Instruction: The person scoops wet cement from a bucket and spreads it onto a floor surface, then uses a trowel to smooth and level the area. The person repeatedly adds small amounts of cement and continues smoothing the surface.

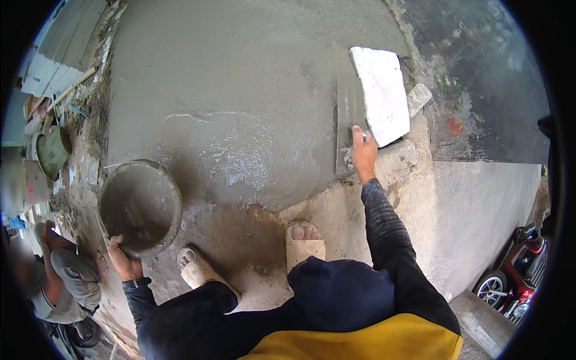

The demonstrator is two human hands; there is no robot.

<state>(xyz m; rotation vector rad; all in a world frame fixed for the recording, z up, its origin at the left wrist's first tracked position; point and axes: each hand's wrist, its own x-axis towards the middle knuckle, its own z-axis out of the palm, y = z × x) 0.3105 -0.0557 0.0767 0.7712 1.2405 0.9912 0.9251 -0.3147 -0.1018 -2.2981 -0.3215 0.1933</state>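
Observation:
My left hand grips the near rim of a round, cement-smeared basin on the left. Inside it is a dark grey residue, somewhat blurred. At the right, my right hand is closed round the handle of a long flat plastering trowel. The trowel's blade lies on the wet grey cement, right beside the left edge of a white slab. My fingers hide most of the handle. A watery, shiny patch shows on the cement between my two hands.
My sandalled feet stand near the wet cement's edge. A stone chunk touches the slab's right side. Another bowl lies tilted at far left, near planks. A person sits lower left. A red vehicle stands lower right.

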